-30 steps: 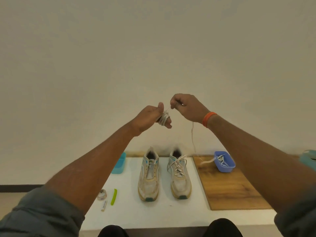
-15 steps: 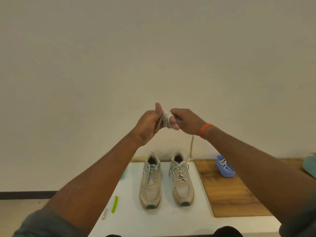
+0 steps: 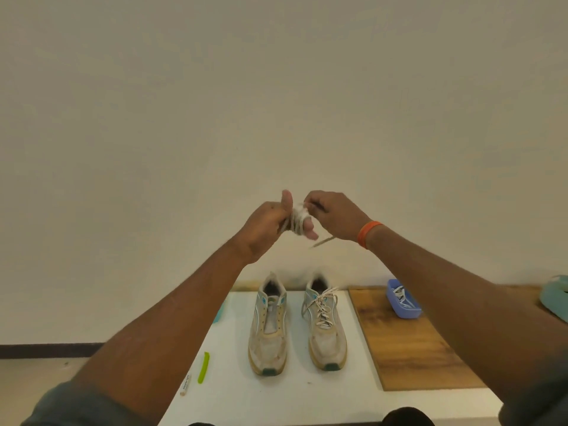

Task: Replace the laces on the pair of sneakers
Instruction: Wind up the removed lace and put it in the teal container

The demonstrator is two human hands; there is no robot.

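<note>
Here, off-white lace (image 3: 297,220) coiled tight round left hand (image 3: 270,224) fingers.

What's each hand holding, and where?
Left hand has the old lace coiled round its fingers; right hand pinches the lace near its free end.

Two sneakers (image 3: 296,324) stand side by side on the table (image 3: 276,398). A board (image 3: 412,348) lies to their right, with a tray (image 3: 402,299) holding laces on its far end. A clip (image 3: 203,367) and a tube (image 3: 185,385) lie to the left.
</note>
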